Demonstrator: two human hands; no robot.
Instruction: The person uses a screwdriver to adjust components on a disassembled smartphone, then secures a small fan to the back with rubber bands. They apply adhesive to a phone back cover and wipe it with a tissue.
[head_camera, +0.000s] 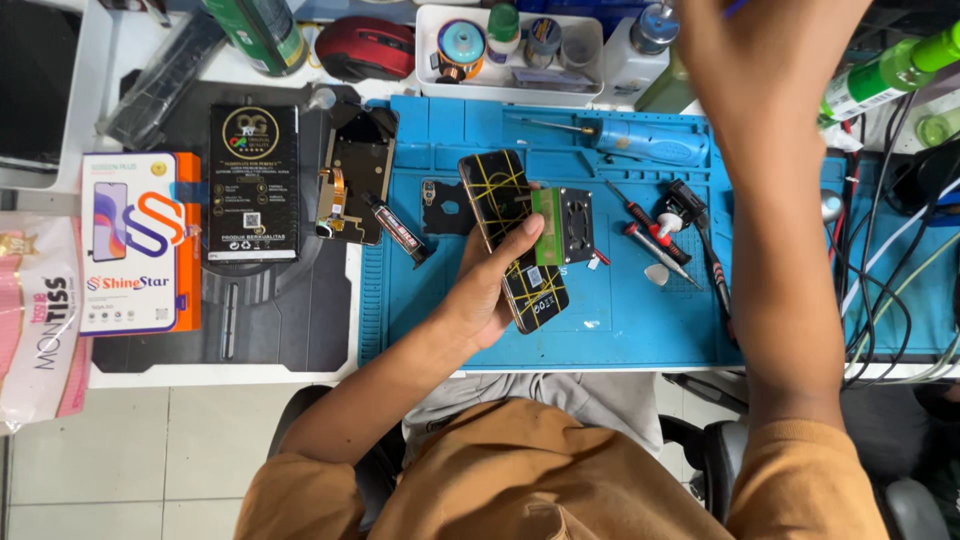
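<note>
Left hand (490, 290) grips phone (512, 240) (over mat (620, 320))

Far left on white bench: flat orange-and-white box (140, 243) with phone picture, lying face up. Just right of it, black flat package (253, 184) with gold round emblem, on dark mat. Left edge: pink-white tissue pack (38, 320). Top: green can (262, 32) with label; green bottle (880, 75) with white label, top right.

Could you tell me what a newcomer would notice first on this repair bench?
The left hand holds a black phone criss-crossed with yellow lines over the blue work mat. The right hand is raised toward the bench's far edge. At far left lies an orange and white box.
</note>
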